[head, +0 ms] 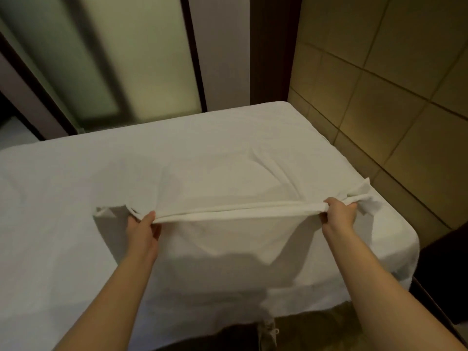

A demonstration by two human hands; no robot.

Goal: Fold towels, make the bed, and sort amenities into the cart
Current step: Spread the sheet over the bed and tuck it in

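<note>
Head view: left hand (143, 230), right hand (338, 211) gripped towel (228, 239) taut above bed (76, 186); folding step; next likely needed halving.

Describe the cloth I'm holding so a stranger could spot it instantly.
Find the white bed beside the tiled wall. Over its near right part, the left hand and right hand grip a white cloth by its top edge. Unlike the flat sheet, it hangs taut.
</note>
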